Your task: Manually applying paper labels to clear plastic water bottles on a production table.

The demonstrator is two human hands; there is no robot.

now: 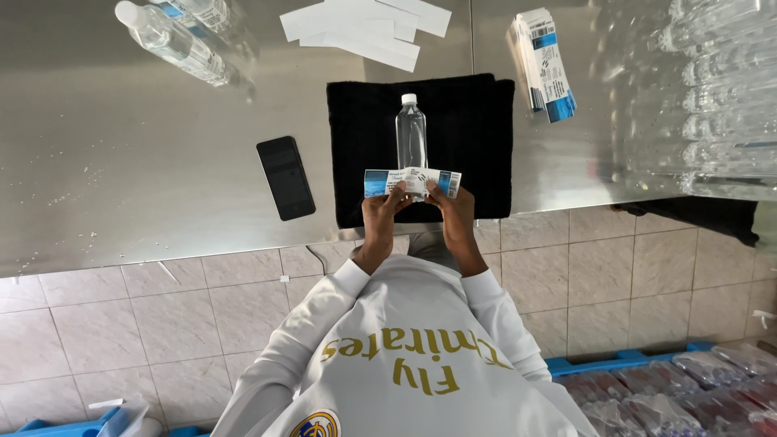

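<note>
Both hands, left [382, 212] and right [453, 209], pinch a blue-and-white label [412, 183] across the base of a clear bottle [411, 139] lying on a black cloth [469, 129]. The label seems uneven; pressed down askew, it could wrinkle.

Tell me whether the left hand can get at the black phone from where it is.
Probably yes. The left hand pinches the label with the right hand, but the black phone lies close beside it on the bare steel table, nothing between.
</note>
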